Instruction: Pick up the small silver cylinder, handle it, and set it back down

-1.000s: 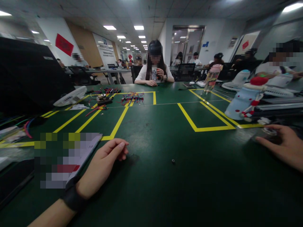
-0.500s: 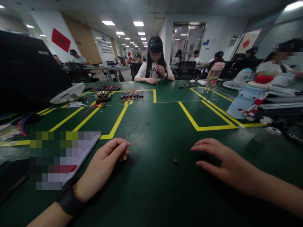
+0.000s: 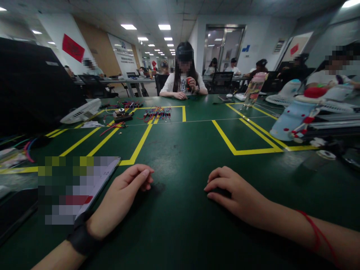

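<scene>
Left hand (image 3: pixel 128 187): fingers loosely curled, contents unseen; pale, flat rectangular tablet (image 3: pixel 91 183) left of them. Right hand (image 3: pixel 237 193): fingers nearly meeting thumb at dark-green worktop (image 3: pixel 180 213), grip hidden. Nothing visibly finished; remainder unclear.

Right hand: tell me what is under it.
Green tabletop shows all around the right hand, with dark shadow below it. The surface directly beneath the hand and its fingers is covered, so anything small there cannot be seen.
</scene>
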The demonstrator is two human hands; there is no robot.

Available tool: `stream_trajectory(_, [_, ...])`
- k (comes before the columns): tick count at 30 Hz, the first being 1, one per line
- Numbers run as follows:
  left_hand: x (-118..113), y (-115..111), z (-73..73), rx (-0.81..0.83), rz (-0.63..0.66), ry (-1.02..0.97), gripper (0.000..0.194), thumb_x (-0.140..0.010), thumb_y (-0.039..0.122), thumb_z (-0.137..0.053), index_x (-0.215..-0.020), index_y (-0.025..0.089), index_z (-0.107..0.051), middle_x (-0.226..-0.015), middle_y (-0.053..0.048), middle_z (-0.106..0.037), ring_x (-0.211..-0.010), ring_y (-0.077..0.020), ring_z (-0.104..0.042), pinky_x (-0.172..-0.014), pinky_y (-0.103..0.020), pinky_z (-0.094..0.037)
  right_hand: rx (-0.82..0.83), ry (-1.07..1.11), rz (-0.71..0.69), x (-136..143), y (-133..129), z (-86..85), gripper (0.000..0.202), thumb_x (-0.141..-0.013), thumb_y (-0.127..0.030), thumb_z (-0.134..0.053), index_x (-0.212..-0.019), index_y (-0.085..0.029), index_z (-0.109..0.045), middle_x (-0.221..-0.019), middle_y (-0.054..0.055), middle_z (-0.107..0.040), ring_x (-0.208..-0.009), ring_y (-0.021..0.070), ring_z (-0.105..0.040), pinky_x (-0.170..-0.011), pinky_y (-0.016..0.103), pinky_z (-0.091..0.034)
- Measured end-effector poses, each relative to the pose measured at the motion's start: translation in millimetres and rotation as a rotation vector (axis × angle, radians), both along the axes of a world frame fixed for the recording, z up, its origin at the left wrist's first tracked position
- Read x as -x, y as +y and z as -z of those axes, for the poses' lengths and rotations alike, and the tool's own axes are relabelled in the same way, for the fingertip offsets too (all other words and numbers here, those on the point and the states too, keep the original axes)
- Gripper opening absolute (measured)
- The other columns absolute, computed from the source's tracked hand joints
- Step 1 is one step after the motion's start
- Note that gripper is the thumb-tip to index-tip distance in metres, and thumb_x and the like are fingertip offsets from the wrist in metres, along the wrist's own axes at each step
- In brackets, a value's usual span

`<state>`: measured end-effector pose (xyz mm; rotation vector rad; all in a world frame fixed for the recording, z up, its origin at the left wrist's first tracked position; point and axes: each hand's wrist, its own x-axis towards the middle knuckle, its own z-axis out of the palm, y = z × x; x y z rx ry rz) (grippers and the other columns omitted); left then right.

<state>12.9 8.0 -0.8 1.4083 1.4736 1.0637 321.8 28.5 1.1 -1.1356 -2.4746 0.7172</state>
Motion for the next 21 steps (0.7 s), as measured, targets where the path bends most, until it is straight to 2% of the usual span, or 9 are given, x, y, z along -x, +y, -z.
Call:
stream_trajectory(9, [0, 0, -1.9, 0.004, 0.015, 0.006, 0.021, -0.091, 0.040, -0.053, -0.097, 0.022, -0.062, -0.082, 0.001, -0.062, -0.072, -0.0147, -0.059, -0.067, -0.026, -0.047, 0.014, -0.003, 0.009, 1, -1, -0.1, 0.023, -0.089, -0.039, -0.053, -0.100, -0.026, -0.068, -0.113, 0.004, -0.055, -0.104, 0.0157, -0.049, -0.089, 0.033, -0.043])
stream_trajectory(13, [-1, 0, -2.9, 0.007, 0.013, 0.007, 0.021, -0.091, 0.040, -0.052, -0.096, 0.022, -0.061, -0.082, 0.001, -0.062, -0.073, -0.0150, -0.059, -0.068, -0.027, -0.047, 0.024, 0.060, 0.027, -3, 2, -6.0, 0.024, -0.090, -0.040, -0.051, -0.098, -0.024, -0.066, -0.106, 0.004, -0.059, -0.097, 0.0134, -0.053, -0.085, 0.029, -0.045])
stream_trajectory(15, [-1, -1, -3.5, 0.009, 0.013, 0.012, 0.021, -0.092, 0.039, -0.051, -0.096, 0.022, -0.061, -0.082, 0.001, -0.062, -0.073, -0.0149, -0.058, -0.068, -0.026, -0.047, -0.042, 0.089, 0.107, -15, 6, -16.0, 0.025, -0.090, -0.041, -0.050, -0.099, -0.023, -0.065, -0.103, 0.004, -0.061, -0.093, 0.0128, -0.055, -0.082, 0.028, -0.046])
stream_trajectory(17, [-1, -1, -3.8, 0.007, 0.013, 0.013, 0.020, -0.092, 0.039, -0.051, -0.096, 0.022, -0.061, -0.081, 0.001, -0.062, -0.073, -0.0147, -0.058, -0.067, -0.026, -0.046, -0.179, 0.064, 0.255, -36, 12, -30.8, 0.027, -0.089, -0.044, -0.051, -0.100, -0.022, -0.065, -0.101, 0.004, -0.062, -0.091, 0.0135, -0.056, -0.080, 0.028, -0.045])
stream_trajectory(21, [-1, 0, -2.2, -0.001, 0.031, 0.006, 0.021, -0.092, 0.039, -0.052, -0.097, 0.022, -0.061, -0.082, 0.001, -0.062, -0.073, -0.0144, -0.058, -0.068, -0.026, -0.046, -0.443, -0.177, 0.636, -111, 25, -57.0, 0.035, -0.088, -0.046, -0.050, -0.103, -0.018, -0.065, -0.104, 0.007, -0.063, -0.086, 0.0139, -0.057, -0.073, 0.030, -0.042])
